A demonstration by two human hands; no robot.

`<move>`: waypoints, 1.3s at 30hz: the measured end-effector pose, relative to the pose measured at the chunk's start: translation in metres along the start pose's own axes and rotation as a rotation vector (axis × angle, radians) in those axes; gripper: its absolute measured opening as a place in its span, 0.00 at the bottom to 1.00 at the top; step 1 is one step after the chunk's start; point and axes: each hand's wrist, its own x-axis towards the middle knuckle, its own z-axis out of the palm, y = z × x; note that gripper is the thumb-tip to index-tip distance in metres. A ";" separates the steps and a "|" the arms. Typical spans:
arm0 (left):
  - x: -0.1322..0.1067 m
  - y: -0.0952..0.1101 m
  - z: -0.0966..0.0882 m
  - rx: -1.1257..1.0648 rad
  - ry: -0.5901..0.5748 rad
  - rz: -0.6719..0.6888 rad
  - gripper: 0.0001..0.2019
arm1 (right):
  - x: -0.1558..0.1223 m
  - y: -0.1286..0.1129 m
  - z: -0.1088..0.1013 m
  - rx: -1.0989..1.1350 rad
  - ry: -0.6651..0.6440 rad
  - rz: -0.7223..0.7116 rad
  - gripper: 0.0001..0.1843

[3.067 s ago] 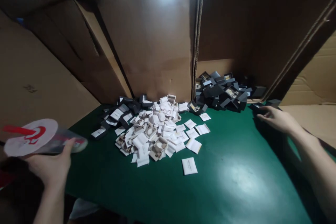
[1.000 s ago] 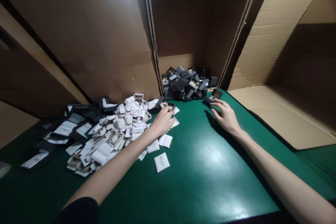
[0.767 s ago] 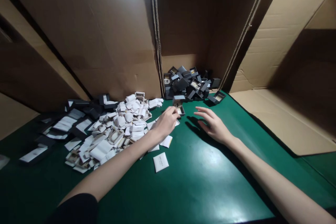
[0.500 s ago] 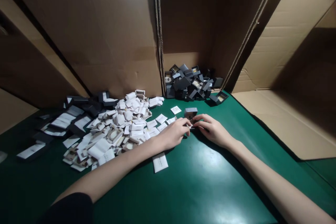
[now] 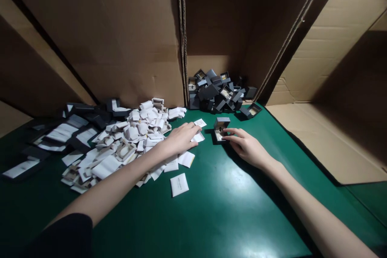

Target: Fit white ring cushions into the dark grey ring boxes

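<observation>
A small dark hinged box (image 5: 222, 122) stands on the green table with its lid up and a pale insert inside; it looks like a jewellery box. At its right side is my right hand (image 5: 249, 147), its fingertips gripping the near right edge and reaching over the insert. My left hand (image 5: 181, 139) lies to the left, fingers stretched over flat white cards, thumb apart. Under its fingertips is a white card (image 5: 198, 137); a square white card (image 5: 200, 122) lies just beyond. Nearer me lies a printed white packet (image 5: 179, 185).
Left of centre spreads a pile of white box inserts and packets (image 5: 117, 151). Beyond it are black open boxes (image 5: 90, 117). More dark boxes (image 5: 211, 90) are heaped at the back inside a cardboard compartment (image 5: 217, 16). Cardboard walls (image 5: 136, 36) enclose the green table (image 5: 226, 209).
My left hand has left the small box and moved left onto the white cards. My right hand stays at the box, which now shows more fully, lid up.
</observation>
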 end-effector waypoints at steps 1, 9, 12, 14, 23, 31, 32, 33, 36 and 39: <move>0.000 0.000 0.001 -0.006 -0.005 -0.006 0.18 | 0.000 0.001 0.000 0.004 -0.002 0.003 0.17; 0.004 -0.001 0.005 -0.125 0.036 0.030 0.18 | 0.001 -0.001 -0.003 0.065 0.010 -0.067 0.17; 0.005 0.001 0.005 -0.179 0.067 0.023 0.21 | 0.002 -0.004 -0.002 0.084 0.025 -0.114 0.17; 0.005 0.001 0.005 -0.219 0.101 0.026 0.21 | 0.002 -0.006 -0.002 0.098 0.024 -0.139 0.17; 0.002 0.019 0.009 -0.367 0.399 0.203 0.09 | 0.004 -0.020 -0.007 0.224 0.092 -0.067 0.13; -0.001 0.029 0.026 -0.332 0.462 0.228 0.19 | 0.004 -0.018 -0.004 0.159 0.068 -0.111 0.11; 0.001 0.026 0.029 -0.314 0.455 0.198 0.21 | 0.004 -0.017 -0.003 0.118 0.064 -0.134 0.11; 0.002 0.023 0.032 -0.301 0.444 0.167 0.23 | 0.004 -0.016 -0.003 0.084 0.057 -0.152 0.10; 0.007 0.015 0.042 -0.295 0.376 0.094 0.28 | 0.005 -0.014 -0.003 0.048 0.041 -0.188 0.10; 0.009 0.011 0.049 -0.301 0.303 0.054 0.31 | 0.005 -0.013 -0.005 0.046 0.035 -0.195 0.10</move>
